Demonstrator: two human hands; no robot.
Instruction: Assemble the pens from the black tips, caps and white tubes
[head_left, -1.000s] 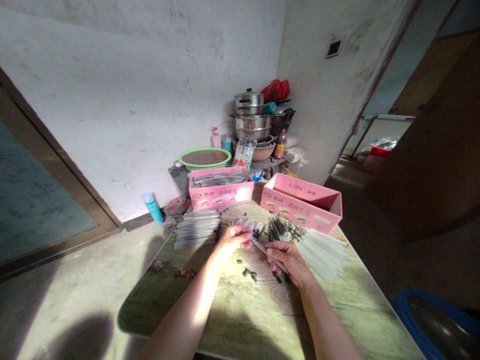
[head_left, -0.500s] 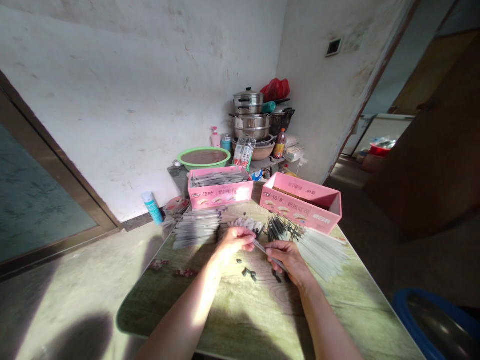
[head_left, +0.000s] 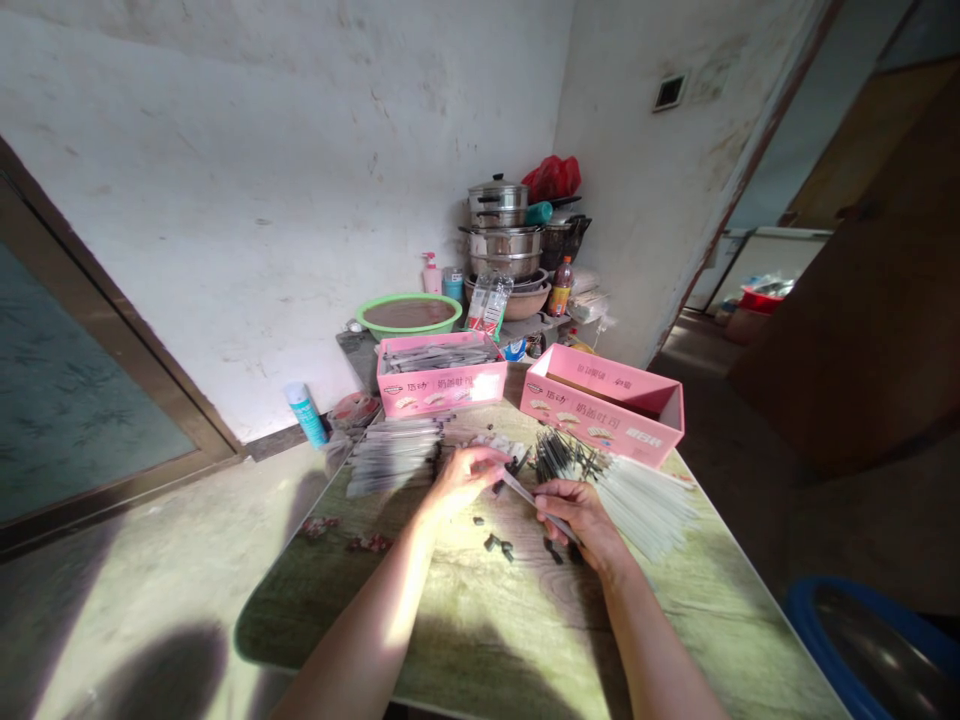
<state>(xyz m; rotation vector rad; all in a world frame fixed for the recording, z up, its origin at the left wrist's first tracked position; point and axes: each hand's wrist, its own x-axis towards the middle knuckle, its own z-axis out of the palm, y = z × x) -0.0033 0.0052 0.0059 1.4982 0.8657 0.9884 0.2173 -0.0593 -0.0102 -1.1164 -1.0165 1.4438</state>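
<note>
Both hands pinch one thin stick (head_left: 534, 504); left pink box (head_left: 441, 376) holds grey sticks, right pink box's (head_left: 604, 405) contents hidden.

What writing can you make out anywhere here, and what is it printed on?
Left pink box: Chinese characters on the front, too blurred to read.
Right pink box: Chinese characters on front and inner flap, too blurred to read.
Bottle, spray can, packets: labels too small to read.

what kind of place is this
Most likely a home kitchen corner used for piecework: stacked metal pots and a green basin by the wall, pink boxes on a worn table.
</note>
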